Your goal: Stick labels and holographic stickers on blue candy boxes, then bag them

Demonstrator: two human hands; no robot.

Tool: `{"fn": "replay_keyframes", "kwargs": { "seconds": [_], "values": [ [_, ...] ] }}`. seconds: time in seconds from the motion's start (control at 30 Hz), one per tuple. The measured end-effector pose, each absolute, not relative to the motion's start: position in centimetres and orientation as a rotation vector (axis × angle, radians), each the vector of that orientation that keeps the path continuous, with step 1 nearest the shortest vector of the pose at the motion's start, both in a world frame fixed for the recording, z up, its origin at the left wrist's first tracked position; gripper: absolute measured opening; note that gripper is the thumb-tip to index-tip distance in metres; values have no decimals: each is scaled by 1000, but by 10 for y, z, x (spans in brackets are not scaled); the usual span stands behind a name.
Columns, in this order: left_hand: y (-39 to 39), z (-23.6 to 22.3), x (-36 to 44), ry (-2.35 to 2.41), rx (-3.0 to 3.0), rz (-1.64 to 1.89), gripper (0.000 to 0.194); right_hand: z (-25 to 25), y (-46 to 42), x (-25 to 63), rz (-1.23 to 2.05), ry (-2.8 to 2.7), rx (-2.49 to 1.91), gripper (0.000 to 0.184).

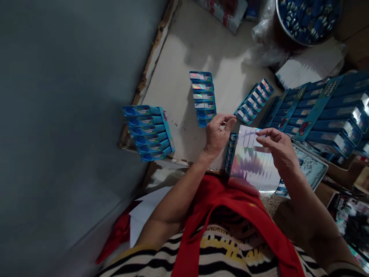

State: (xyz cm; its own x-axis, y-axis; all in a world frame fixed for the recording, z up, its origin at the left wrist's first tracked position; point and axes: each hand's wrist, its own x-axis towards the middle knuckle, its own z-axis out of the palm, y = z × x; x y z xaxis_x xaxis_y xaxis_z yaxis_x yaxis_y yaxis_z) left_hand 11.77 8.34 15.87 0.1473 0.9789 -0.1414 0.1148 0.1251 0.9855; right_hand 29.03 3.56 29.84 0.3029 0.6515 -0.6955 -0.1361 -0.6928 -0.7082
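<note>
Head view: glossy holographic sheet (pixel 255 163) between right hand (pixel 278 148) and left hand (pixel 217 132).

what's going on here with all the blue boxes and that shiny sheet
A person in a red apron is handling a shiny holographic sheet over a table. The right hand pinches the sheet's top edge; the left hand hovers beside it, fingers curled, above a row of small blue boxes. More rows of blue boxes lie fanned out on the table, with a bigger stack at its left edge.
</note>
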Motion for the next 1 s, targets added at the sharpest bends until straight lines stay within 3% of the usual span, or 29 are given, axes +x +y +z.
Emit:
{"fn": "replay_keyframes", "kwargs": {
  "seconds": [0.2, 0.53, 0.73, 1.0],
  "values": [
    [81, 173, 92, 827, 654, 890, 81, 293, 67, 262, 1531, -504, -1842, 39],
    [94, 160, 57, 1210, 557, 1082, 47, 250, 110, 218, 1615, -720, -1856, 43],
    [107, 139, 23, 1637, 965, 1069, 22, 188, 133, 190, 1335, -1065, -1968, 34],
    [122, 96, 12, 1748, 1151, 961, 19, 130, 142, 171, 1076, -1186, -2201, 24]
  ]
}}
